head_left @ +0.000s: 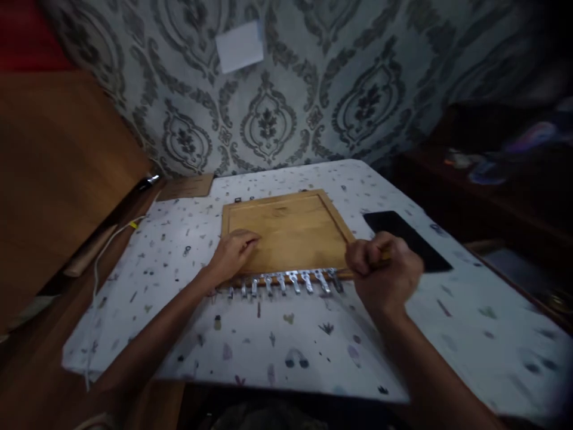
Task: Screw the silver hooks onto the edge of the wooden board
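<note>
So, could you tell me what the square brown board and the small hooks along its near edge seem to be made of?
The square brown board looks like wood with a matt finish: faint grain streaks show. The row of small silvery hooks is probably polished metal, since they glint.

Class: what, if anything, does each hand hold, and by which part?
Left hand rests flat on the wooden board, gripping nothing. Right hand is fisted at its near right corner; contents unclear.
</note>
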`<state>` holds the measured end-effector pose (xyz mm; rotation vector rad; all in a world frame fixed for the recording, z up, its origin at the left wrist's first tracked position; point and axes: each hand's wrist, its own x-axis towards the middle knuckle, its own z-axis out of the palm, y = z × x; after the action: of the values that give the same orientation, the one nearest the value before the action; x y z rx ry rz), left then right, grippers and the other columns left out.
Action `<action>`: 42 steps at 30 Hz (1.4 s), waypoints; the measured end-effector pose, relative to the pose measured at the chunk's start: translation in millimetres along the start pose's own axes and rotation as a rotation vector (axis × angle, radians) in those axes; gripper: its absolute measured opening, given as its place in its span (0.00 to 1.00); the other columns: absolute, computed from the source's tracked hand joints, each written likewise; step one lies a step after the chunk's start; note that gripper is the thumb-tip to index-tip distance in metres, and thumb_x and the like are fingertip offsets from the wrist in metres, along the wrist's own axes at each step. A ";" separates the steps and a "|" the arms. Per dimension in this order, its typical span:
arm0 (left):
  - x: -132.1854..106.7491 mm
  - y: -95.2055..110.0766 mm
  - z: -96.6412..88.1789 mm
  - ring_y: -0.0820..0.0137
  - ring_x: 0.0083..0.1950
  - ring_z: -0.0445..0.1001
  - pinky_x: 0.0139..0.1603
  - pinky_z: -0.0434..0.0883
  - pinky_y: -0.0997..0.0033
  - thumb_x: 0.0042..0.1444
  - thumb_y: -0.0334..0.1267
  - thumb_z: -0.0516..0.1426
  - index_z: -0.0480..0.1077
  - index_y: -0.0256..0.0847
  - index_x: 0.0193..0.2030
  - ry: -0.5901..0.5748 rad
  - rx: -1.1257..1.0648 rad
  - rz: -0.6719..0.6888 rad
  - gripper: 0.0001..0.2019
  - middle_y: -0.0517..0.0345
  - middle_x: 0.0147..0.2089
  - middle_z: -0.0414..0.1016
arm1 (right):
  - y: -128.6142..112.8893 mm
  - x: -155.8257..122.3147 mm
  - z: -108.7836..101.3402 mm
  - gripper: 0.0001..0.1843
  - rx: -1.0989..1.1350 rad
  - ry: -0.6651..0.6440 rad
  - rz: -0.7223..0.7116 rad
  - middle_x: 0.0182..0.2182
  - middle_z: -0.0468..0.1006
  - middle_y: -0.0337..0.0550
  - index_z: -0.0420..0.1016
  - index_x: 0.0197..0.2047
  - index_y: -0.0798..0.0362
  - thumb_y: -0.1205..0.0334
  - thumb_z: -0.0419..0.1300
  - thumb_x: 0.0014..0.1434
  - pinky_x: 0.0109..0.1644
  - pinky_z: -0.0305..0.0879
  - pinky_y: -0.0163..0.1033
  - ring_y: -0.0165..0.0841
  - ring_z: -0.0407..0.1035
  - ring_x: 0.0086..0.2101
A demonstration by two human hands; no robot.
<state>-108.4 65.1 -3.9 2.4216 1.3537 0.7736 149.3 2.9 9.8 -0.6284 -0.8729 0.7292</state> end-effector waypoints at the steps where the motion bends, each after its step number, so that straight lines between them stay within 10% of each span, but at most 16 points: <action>1: -2.2 -13.6 -6.3 0.66 0.49 0.80 0.53 0.76 0.66 0.65 0.34 0.57 0.80 0.42 0.48 0.044 0.036 -0.054 0.11 0.54 0.49 0.84 | -0.5 0.8 1.3 0.25 0.007 0.013 -0.003 0.11 0.46 0.28 0.58 0.16 0.49 0.48 0.62 0.57 0.17 0.36 0.34 0.24 0.43 0.12; 8: 5.0 -115.7 -40.6 0.63 0.48 0.79 0.52 0.77 0.60 0.68 0.34 0.55 0.77 0.37 0.50 0.196 0.224 -0.380 0.10 0.49 0.48 0.81 | -5.8 2.4 4.6 0.24 -0.013 0.017 -0.016 0.12 0.48 0.28 0.59 0.15 0.50 0.51 0.62 0.56 0.16 0.39 0.34 0.24 0.45 0.12; 13: 29.4 -149.2 -37.5 0.61 0.56 0.76 0.55 0.77 0.52 0.67 0.45 0.59 0.70 0.39 0.60 0.163 0.335 -0.442 0.19 0.46 0.60 0.73 | -5.7 3.4 2.0 0.25 -0.022 -0.016 -0.007 0.12 0.49 0.29 0.60 0.15 0.49 0.49 0.62 0.57 0.16 0.40 0.34 0.25 0.46 0.12; 20: 66.1 -150.4 -36.6 0.60 0.56 0.76 0.55 0.77 0.52 0.67 0.44 0.59 0.70 0.39 0.61 0.071 0.476 -0.435 0.19 0.46 0.60 0.73 | -2.0 2.8 -0.6 0.25 0.009 0.011 0.036 0.11 0.50 0.30 0.59 0.16 0.49 0.50 0.62 0.58 0.17 0.38 0.35 0.25 0.45 0.12; 33: 65.5 -134.9 -57.5 0.47 0.60 0.75 0.55 0.72 0.55 0.63 0.40 0.53 0.81 0.38 0.51 0.006 0.520 -0.465 0.18 0.42 0.56 0.79 | -0.5 -2.1 -3.8 0.27 -0.050 -0.026 0.029 0.11 0.52 0.28 0.56 0.21 0.47 0.41 0.57 0.62 0.19 0.37 0.35 0.25 0.43 0.14; 42: 68.9 -143.4 -55.7 0.60 0.49 0.77 0.49 0.70 0.67 0.58 0.39 0.57 0.77 0.35 0.41 0.094 0.411 -0.541 0.11 0.53 0.42 0.81 | -0.2 -3.1 -4.3 0.27 -0.068 -0.017 0.027 0.12 0.51 0.27 0.55 0.21 0.47 0.40 0.56 0.63 0.20 0.38 0.35 0.25 0.42 0.15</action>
<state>-212.2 198.0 -2.6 2.1168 2.2548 0.5047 151.7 -0.5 6.4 -0.6967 -0.9091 0.7328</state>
